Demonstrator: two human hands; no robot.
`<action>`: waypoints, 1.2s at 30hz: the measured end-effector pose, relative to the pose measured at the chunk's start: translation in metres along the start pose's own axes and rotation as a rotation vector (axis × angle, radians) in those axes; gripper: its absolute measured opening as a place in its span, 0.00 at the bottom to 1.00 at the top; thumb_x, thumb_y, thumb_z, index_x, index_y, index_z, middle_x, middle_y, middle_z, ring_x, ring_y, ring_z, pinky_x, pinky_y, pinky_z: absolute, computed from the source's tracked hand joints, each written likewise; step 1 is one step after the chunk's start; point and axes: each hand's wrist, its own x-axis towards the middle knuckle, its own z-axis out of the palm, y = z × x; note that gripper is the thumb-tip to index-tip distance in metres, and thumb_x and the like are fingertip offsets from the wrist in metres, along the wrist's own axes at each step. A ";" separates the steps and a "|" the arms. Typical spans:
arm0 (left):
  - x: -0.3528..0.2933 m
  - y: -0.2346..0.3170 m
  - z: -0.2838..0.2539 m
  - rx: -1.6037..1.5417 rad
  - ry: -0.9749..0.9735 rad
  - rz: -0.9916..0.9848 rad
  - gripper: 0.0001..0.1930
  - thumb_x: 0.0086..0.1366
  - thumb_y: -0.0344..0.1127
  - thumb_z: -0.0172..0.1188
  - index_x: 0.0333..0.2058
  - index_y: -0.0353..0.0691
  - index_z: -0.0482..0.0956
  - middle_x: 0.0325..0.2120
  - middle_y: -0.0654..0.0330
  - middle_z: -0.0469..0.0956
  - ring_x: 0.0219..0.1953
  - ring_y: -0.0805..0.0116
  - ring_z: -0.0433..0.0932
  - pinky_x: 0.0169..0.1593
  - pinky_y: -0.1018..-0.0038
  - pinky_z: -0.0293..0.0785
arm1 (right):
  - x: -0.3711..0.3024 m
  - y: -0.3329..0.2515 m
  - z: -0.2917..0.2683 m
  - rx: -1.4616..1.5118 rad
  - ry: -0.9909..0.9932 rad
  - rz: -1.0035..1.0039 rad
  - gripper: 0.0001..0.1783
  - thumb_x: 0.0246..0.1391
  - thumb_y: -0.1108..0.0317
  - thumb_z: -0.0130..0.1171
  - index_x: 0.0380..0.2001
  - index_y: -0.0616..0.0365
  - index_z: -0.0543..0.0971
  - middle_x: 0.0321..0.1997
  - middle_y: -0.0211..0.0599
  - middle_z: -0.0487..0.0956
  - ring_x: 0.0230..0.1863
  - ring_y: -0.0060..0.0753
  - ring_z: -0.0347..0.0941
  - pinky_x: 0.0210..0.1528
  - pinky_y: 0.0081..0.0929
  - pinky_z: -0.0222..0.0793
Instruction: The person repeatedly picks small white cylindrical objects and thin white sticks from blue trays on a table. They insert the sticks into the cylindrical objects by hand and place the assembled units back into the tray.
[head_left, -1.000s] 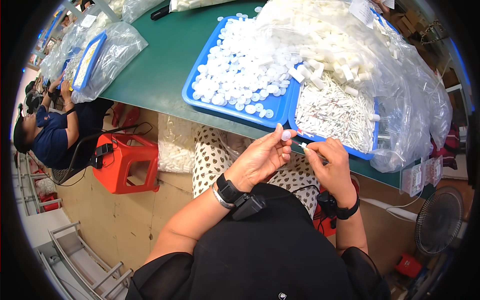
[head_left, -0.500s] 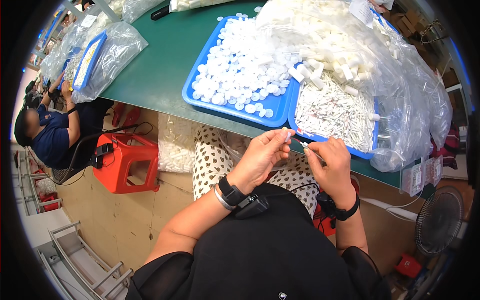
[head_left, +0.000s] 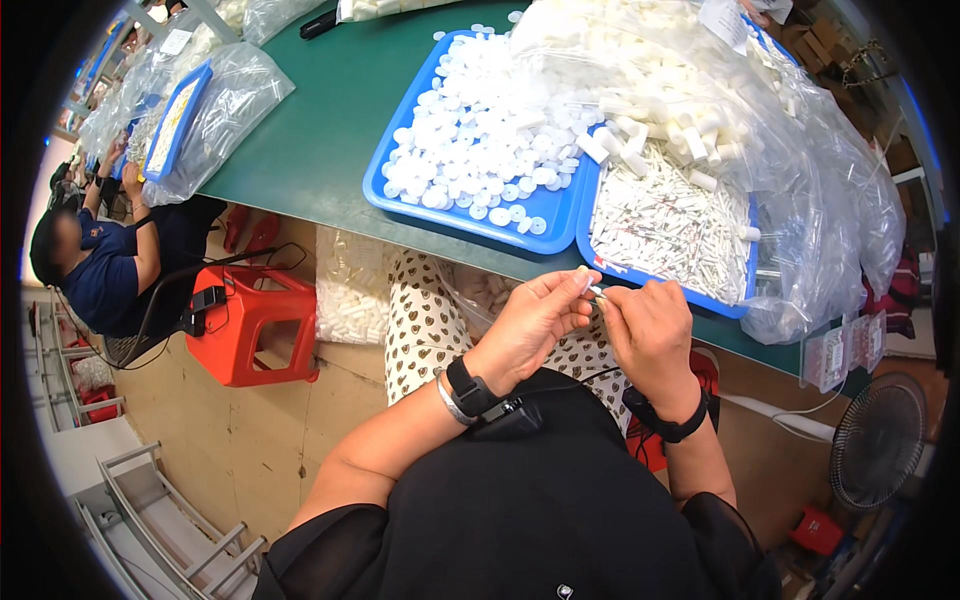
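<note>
My left hand (head_left: 540,322) pinches a small white plastic piece at its fingertips, just in front of the table edge. My right hand (head_left: 652,330) is closed on a thin white stick-like part (head_left: 596,292), whose end meets the piece in my left fingers. Fingers hide most of both parts. Beyond my hands, a blue tray (head_left: 400,205) holds many translucent white discs (head_left: 470,130). To its right a second blue tray (head_left: 752,290) holds thin white stick-like parts (head_left: 660,225), with white cylinders (head_left: 690,145) spilling in from a clear plastic bag (head_left: 800,200).
A green table (head_left: 300,140) runs across in front of me. At the left sit a red stool (head_left: 250,325) and a co-worker (head_left: 120,265) beside another blue tray (head_left: 178,120). A fan (head_left: 878,440) and a clear small-parts box (head_left: 842,352) are at the right.
My hands have come together; the stick-like part in my right hand now meets the piece in my left. The gap between them has closed.
</note>
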 end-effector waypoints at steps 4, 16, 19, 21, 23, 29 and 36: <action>0.002 -0.007 0.000 -0.083 -0.052 -0.022 0.16 0.71 0.42 0.56 0.49 0.35 0.76 0.31 0.67 0.76 0.32 0.80 0.74 0.39 0.81 0.74 | -0.009 -0.001 0.008 0.219 -0.040 0.269 0.02 0.55 0.74 0.61 0.30 0.60 0.78 0.21 0.32 0.75 0.21 0.31 0.67 0.29 0.29 0.61; 0.002 -0.002 0.004 -0.013 0.006 0.014 0.17 0.71 0.42 0.56 0.51 0.35 0.76 0.29 0.68 0.75 0.32 0.79 0.73 0.38 0.80 0.73 | -0.012 0.006 0.018 0.697 -0.128 0.581 0.09 0.63 0.69 0.57 0.32 0.64 0.79 0.22 0.34 0.78 0.24 0.20 0.71 0.27 0.21 0.67; 0.002 0.003 0.001 -0.003 0.041 0.088 0.18 0.71 0.42 0.55 0.51 0.35 0.76 0.30 0.68 0.75 0.31 0.80 0.73 0.37 0.80 0.73 | 0.004 0.031 0.004 0.295 -0.082 0.455 0.07 0.58 0.67 0.61 0.32 0.61 0.81 0.25 0.40 0.79 0.27 0.36 0.76 0.31 0.31 0.70; 0.002 0.005 -0.001 0.007 0.051 0.112 0.19 0.72 0.43 0.55 0.52 0.35 0.75 0.33 0.66 0.76 0.33 0.79 0.75 0.40 0.79 0.75 | 0.012 0.051 0.001 -0.028 -0.069 0.317 0.06 0.54 0.69 0.62 0.29 0.60 0.80 0.27 0.41 0.78 0.29 0.45 0.76 0.33 0.37 0.70; 0.000 0.004 0.005 0.023 0.069 0.104 0.19 0.72 0.44 0.54 0.53 0.35 0.74 0.35 0.64 0.77 0.36 0.76 0.77 0.43 0.78 0.76 | 0.013 0.064 0.005 -0.200 -0.129 0.273 0.05 0.51 0.70 0.62 0.27 0.60 0.79 0.29 0.42 0.76 0.30 0.50 0.74 0.34 0.42 0.70; 0.000 0.005 0.003 0.058 0.065 0.119 0.21 0.72 0.43 0.54 0.55 0.33 0.71 0.42 0.56 0.79 0.44 0.70 0.80 0.50 0.75 0.77 | 0.014 0.072 0.013 -0.270 -0.152 0.226 0.05 0.51 0.72 0.62 0.25 0.59 0.76 0.28 0.42 0.74 0.30 0.48 0.73 0.34 0.42 0.69; -0.001 0.018 0.007 0.010 0.068 0.223 0.22 0.73 0.42 0.52 0.57 0.30 0.69 0.44 0.52 0.78 0.45 0.66 0.80 0.52 0.73 0.77 | 0.005 0.043 0.004 0.413 -0.066 0.413 0.04 0.58 0.75 0.58 0.35 0.64 0.77 0.31 0.41 0.77 0.27 0.40 0.75 0.31 0.30 0.69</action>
